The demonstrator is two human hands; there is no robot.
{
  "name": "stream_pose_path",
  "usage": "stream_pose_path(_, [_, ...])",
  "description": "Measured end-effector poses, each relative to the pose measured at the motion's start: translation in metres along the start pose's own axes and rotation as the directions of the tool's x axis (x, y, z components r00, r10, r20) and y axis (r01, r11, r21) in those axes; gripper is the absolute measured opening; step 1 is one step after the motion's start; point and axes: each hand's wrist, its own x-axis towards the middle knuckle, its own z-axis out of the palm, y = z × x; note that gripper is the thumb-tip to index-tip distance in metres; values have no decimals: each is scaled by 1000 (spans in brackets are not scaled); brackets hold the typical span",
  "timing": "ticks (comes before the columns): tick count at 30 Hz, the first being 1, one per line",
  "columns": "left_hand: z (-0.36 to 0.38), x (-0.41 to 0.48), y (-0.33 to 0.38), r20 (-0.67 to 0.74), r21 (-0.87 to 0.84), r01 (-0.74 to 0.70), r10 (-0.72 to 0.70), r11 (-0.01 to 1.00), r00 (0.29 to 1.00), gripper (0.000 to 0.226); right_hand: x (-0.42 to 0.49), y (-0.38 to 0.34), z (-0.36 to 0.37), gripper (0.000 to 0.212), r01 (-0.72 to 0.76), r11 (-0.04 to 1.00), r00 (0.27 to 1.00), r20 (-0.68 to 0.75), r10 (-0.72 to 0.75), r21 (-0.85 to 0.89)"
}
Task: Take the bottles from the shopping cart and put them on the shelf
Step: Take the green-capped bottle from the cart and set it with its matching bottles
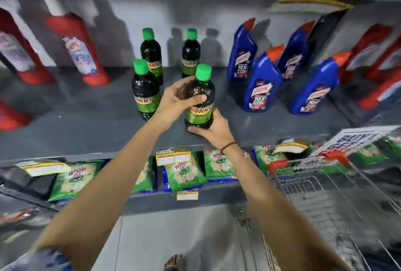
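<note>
**A:** ok going left to right: red bottles at the far left of the shelf, then three green-capped bottles standing in the middle, then the one being placed.

**B:** who's got it?

**A:** both hands. Left hand is wrapped around the upper body of the held bottle, thumb across the front, fingers behind. Right hand is closed under and behind the base. So both are clamped on that same bottle.

**B:** is it down yet?

**A:** can't tell for sure. The base is at or just above the shelf, near the front edge, just right of the closest standing bottle.

**B:** orientation?

**A:** long axis pretty much upright, cap pointing up, label facing the camera. Looks like it only needs to settle straight down; the right hand under the base would probably have to slide out first.

**B:** and further right?

**A:** blue bottles, then the cart at the lower right. Can't see any bottles in it from here.
</note>
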Motion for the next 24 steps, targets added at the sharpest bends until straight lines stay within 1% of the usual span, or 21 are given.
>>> stream_pose_path(4, [-11,26,3,25,37,-40,39,999,999,59,35,-2,1,67,0,999,1000,0,0,-47])
stream_pose_path(8, [-15,44,-7,96,91,-22,14,996,995,60,51,6,7,74,-29,999,999,21,29,-24])
stream_pose_path(13, [-14,52,-17,84,81,-21,15,996,996,60,55,14,11,77,-23,999,1000,-2,23,-27])
stream_pose_path(15, [-11,49,-19,46,73,-27,23,997,999,60,54,15,11,79,-24,999,1000,0,24,-37])
stream_pose_path(16, [-6,43,-20,-9,83,-48,49,995,999,57,51,15,10,80,-19,999,1000,-3,18,-44])
stream_pose_path(17, [1,35,-23,-97,104,-84,94,991,991,55,46,17,8,82,-8,999,1000,-20,7,-51])
stream_pose_path(18, [8,25,-27,-209,139,-118,145,983,967,55,39,20,4,82,-1,999,999,-50,-2,-44])
stream_pose_path(19, [17,13,-32,-322,179,-145,197,973,926,53,28,24,-2,79,2,1000,995,-100,-3,-9])
stream_pose_path(20, [27,2,-39,-408,237,-168,255,957,877,50,15,33,-11,72,-1,999,986,-164,9,47])
stream_pose_path(21, [38,-10,-46,-440,314,-203,331,928,835,44,-1,43,-21,63,-1,995,972,-235,24,100])
stream_pose_path(22, [52,-22,-54,-419,386,-231,392,893,819,38,-19,56,-34,54,-12,991,951,-305,52,133])
stream_pose_path(23, [68,-32,-62,-369,423,-251,419,871,830,33,-39,71,-49,44,-21,989,926,-370,75,148])
stream_pose_path(24, [86,-41,-69,-308,437,-262,417,860,855,31,-60,89,-65,37,-39,986,899,-426,105,161])
